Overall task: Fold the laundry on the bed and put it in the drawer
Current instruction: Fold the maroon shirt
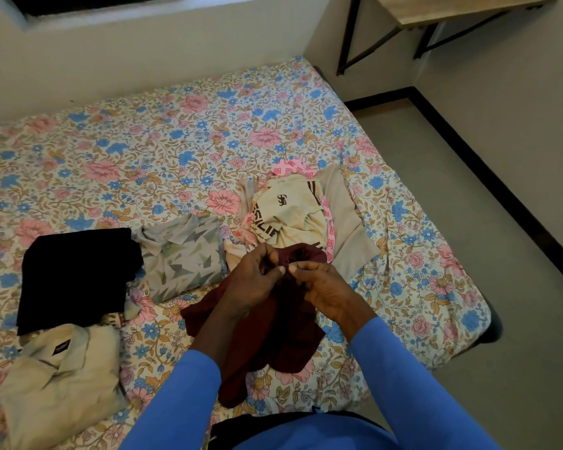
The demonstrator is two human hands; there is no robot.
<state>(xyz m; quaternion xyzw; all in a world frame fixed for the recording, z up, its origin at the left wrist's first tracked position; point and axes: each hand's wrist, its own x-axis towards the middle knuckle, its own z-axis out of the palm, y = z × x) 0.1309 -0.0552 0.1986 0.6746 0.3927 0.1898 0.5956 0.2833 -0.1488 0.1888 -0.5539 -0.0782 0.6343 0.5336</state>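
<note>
A crumpled maroon garment [283, 339] hangs from both hands above the flowered bed sheet [163, 151]. My left hand [254, 280] and my right hand [325, 287] pinch its top edge close together, fingers curled. Behind them lies an unfolded heap [293, 212]: a cream printed shirt, pink patterned cloth and a beige piece. To the left sit a folded grey geometric shirt [182, 258], a folded black garment [75, 277] and a folded cream shirt [62, 368]. No drawer is in view.
The bed meets the wall at the back. Grey floor [485, 254] runs along the bed's right side to a black skirting. A wooden desk with black metal legs [436, 24] stands in the far right corner.
</note>
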